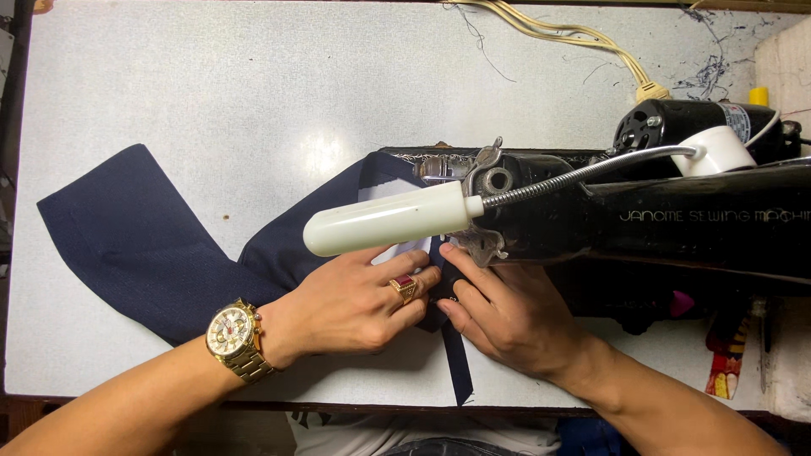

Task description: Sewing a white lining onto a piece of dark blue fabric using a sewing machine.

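I see the navy cloth (135, 245) spread from the left of the frame toward the centre, its narrow end running under the black sewing machine (676, 224) and a thin strip hanging off the table's (211, 84) lower edge. My left hand (355, 304), with a ring and gold watch (234, 338), lies flat, fingers pressing the cloth just below the white lamp (384, 221). My right hand (507, 317) pinches the cloth beside it, fingertips touching the left's.
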